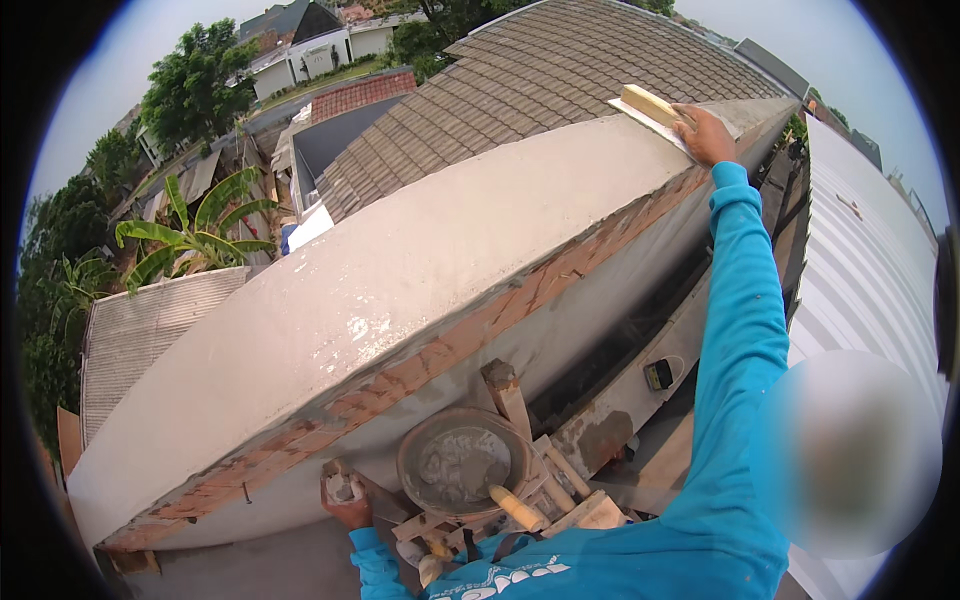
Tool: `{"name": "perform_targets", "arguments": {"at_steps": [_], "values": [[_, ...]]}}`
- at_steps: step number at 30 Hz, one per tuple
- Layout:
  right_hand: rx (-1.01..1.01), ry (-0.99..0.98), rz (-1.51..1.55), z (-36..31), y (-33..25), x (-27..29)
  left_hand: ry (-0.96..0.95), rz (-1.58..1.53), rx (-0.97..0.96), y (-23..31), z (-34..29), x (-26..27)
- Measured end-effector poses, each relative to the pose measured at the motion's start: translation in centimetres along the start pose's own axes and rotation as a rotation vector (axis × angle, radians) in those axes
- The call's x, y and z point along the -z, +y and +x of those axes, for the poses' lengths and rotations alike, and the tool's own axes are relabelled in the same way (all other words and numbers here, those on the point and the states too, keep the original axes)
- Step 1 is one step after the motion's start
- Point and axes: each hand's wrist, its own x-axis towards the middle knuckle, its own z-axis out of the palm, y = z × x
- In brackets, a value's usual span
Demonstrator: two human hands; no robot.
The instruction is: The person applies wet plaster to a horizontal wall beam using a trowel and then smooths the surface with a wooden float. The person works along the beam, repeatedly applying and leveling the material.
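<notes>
At the far right end of a smooth wet plastered wall top, my right hand grips the wooden handle of a plastering float. The float's pale flat plate rests against the plaster. Low on the left, beside the wall's face, my left hand is closed round a lumpy grey, mortar-smeared piece whose kind I cannot make out. Just right of it stands a round basin with wet grey mortar in it. A tool with a yellowish wooden handle leans at the basin's rim; its other end is hidden.
Bare brick shows along the wall's near edge, with a few nails sticking out. Wooden boards lie around the basin. A small dark container sits on a plank. Tiled roofing lies beyond; corrugated metal roofing is at right.
</notes>
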Motion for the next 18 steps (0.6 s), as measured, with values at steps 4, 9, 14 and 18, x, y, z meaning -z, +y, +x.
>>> {"name": "perform_targets", "arguments": {"at_steps": [4, 9, 14, 18], "values": [[-0.075, 0.001, -0.081, 1.7, 3.2, -0.8, -0.013, -0.012, 0.055, 0.3, 0.2, 0.7], [-0.134, -0.048, -0.100, 3.4, 6.8, -0.6, -0.023, 0.177, 0.011, -2.3, -0.9, 0.9], [0.024, -0.110, -0.064, 2.2, 2.6, 0.7, -0.021, 0.224, 0.006, -2.9, -1.2, 1.1], [0.187, -0.132, 0.118, -0.1, -1.2, 1.8, 0.056, 0.146, 0.039, -4.4, -1.2, 0.0]]}}
